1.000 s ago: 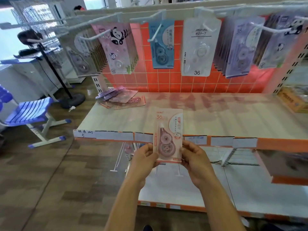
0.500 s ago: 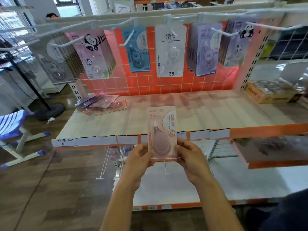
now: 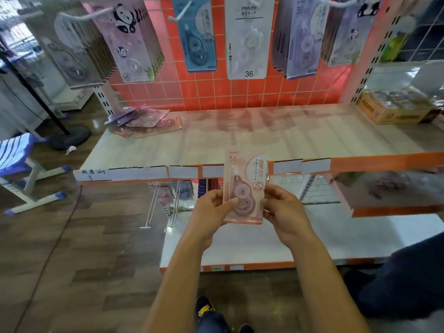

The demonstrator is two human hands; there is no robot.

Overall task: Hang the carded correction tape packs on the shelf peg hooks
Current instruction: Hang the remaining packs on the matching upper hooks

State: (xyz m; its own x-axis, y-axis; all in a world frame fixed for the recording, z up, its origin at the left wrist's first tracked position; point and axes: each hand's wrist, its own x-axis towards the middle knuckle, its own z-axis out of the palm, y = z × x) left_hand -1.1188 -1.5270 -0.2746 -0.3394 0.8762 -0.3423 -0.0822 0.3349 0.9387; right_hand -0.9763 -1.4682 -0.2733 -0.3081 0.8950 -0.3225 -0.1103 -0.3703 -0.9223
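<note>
I hold a pink carded correction tape pack (image 3: 243, 186) upright in front of the shelf edge. My left hand (image 3: 211, 212) grips its left side, thumb on the blister. My right hand (image 3: 284, 212) grips its right edge. Above, white peg hooks carry hung packs: panda packs (image 3: 129, 39), a blue pack (image 3: 197, 37), a white pack marked 36 (image 3: 248, 37) and purple packs (image 3: 302, 37). A loose pile of packs (image 3: 144, 121) lies at the shelf's back left.
The pale shelf (image 3: 276, 140) has an orange front strip with white label holders. A cardboard box (image 3: 394, 109) stands at its right end. A blue chair (image 3: 16, 159) and a stand base (image 3: 69, 138) are on the floor at left. Lower shelves lie below.
The view has tilted downward and moved closer to the shelf. The pack stays upright in both hands, held much as before.
</note>
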